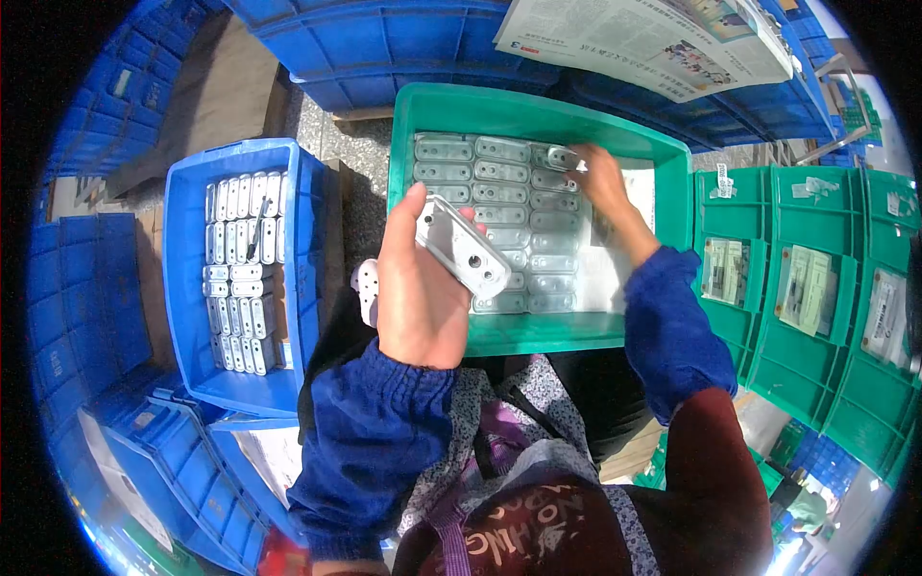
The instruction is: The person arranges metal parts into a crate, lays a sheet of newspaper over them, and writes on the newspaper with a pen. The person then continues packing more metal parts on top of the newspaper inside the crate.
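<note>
A silvery oblong metal part point(468, 252) with holes lies in my left hand point(415, 288), its fingers wrapped round it, above the near left side of a green crate point(538, 340). In the crate, similar metal parts point(500, 192) lie in three columns. My right hand point(597, 180) reaches over the top of the right column, fingers bent, at a metal part point(555, 157) there; the fingertips partly hide what they grip. White perforated pieces point(367, 291) show just left of my left hand.
At the left, a blue crate point(305, 278) holds rows of similar parts and a dark pen-like object point(257, 230). A newspaper point(643, 43) lies on blue crates behind. Green crates with paper labels point(783, 370) stand at the right.
</note>
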A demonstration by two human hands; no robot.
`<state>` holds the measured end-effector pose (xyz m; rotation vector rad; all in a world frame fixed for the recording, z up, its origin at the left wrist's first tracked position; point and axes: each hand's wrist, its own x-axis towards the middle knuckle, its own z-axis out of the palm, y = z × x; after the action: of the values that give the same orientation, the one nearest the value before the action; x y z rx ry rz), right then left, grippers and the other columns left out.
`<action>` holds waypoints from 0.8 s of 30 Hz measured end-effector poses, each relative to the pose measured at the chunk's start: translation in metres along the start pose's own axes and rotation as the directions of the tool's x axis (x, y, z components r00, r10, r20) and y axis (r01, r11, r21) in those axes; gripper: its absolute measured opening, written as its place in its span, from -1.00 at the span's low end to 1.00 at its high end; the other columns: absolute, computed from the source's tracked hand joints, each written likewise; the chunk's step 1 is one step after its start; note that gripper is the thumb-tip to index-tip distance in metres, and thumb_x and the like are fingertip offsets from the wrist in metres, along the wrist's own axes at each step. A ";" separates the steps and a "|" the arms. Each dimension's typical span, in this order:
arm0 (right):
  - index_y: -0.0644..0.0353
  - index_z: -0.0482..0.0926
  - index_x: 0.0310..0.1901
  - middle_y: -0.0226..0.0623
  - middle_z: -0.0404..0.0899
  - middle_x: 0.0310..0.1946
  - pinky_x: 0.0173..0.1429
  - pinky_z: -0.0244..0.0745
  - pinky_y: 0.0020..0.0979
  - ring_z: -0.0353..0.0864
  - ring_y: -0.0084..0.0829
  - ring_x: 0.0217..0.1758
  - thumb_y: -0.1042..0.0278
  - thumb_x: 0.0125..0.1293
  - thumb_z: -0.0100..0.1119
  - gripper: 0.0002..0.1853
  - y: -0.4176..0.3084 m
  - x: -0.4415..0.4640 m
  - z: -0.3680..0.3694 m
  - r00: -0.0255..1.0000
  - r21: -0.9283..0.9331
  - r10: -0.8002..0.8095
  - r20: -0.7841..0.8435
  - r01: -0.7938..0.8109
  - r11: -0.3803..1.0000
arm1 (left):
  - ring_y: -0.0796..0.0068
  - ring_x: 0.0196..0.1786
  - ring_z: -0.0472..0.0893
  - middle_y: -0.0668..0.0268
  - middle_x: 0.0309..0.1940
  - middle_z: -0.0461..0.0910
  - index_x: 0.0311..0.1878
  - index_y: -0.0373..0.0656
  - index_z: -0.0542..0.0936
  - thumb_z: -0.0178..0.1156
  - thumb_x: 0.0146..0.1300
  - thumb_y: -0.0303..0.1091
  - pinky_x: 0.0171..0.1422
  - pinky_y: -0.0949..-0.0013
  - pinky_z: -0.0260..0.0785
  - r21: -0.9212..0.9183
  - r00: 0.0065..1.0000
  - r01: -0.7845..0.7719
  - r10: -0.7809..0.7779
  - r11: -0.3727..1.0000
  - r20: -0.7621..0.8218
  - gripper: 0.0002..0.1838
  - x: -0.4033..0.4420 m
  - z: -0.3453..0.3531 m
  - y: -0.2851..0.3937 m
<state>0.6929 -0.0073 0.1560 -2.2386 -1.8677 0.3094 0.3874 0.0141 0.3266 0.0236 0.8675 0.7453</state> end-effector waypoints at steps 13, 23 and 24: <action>0.23 0.50 -0.12 -0.15 0.45 -0.22 0.01 0.43 -0.22 0.49 -0.11 -0.10 0.46 -0.16 0.35 -0.54 0.013 -0.185 -0.018 0.902 0.036 -0.041 0.429 0.028 0.999 | 0.41 -0.18 0.47 0.27 -0.26 0.48 -0.06 -0.13 0.42 0.07 0.24 -0.04 -0.03 0.33 0.32 0.008 0.999 0.005 -0.005 1.000 0.047 -0.63 -0.005 0.003 -0.003; 0.18 0.49 -0.16 -0.16 0.47 -0.22 -0.02 0.44 -0.21 0.49 -0.11 -0.09 0.42 -0.18 0.36 -0.56 0.019 -0.181 -0.019 0.829 0.027 -0.113 0.547 0.117 0.993 | 0.37 -0.18 0.47 0.25 -0.28 0.47 -0.13 -0.11 0.38 0.09 0.22 -0.04 -0.03 0.29 0.32 0.014 0.999 -0.026 0.025 1.000 0.048 -0.65 0.010 -0.002 -0.007; 0.17 0.50 -0.12 -0.15 0.47 -0.20 -0.01 0.43 -0.21 0.48 -0.10 -0.07 0.44 -0.16 0.34 -0.55 0.009 -0.174 -0.029 0.826 -0.001 -0.044 0.562 0.053 0.999 | 0.37 -0.18 0.47 0.25 -0.28 0.47 -0.13 -0.11 0.38 0.09 0.22 -0.04 -0.03 0.29 0.32 0.017 0.998 -0.026 0.025 1.000 0.049 -0.65 0.012 -0.002 -0.007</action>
<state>0.6796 -0.1811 0.1855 -2.2662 -2.1882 1.0519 0.3949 0.0154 0.3149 0.0680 0.8287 0.7581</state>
